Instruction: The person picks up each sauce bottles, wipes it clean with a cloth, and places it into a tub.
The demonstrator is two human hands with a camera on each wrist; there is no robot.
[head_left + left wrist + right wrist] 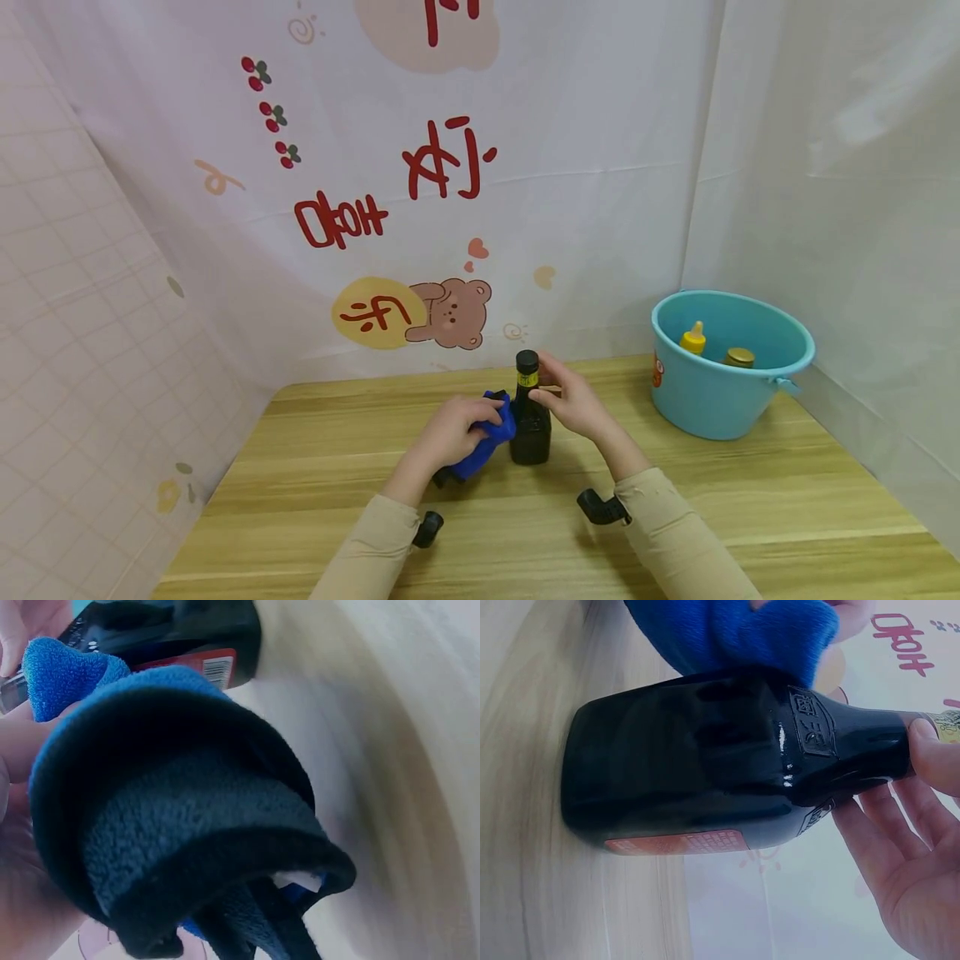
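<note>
A dark glass sauce bottle (531, 435) with a black cap and a yellow neck band stands upright on the wooden table. My right hand (576, 403) holds its neck, thumb on one side and fingers on the other, as the right wrist view shows. In my left hand (453, 428) is a bunched blue cloth (480, 450) with black edging. This cloth (727, 634) touches the bottle's shoulder and side in the right wrist view. Up close in the left wrist view, the folded cloth (187, 802) hides part of the bottle (187, 634) and its red label.
A light blue bucket (720, 400) stands at the back right of the table (337, 483). Inside it show a yellow-topped bottle (693, 340) and a gold lid (739, 357). A printed white curtain (585, 208) hangs behind the table.
</note>
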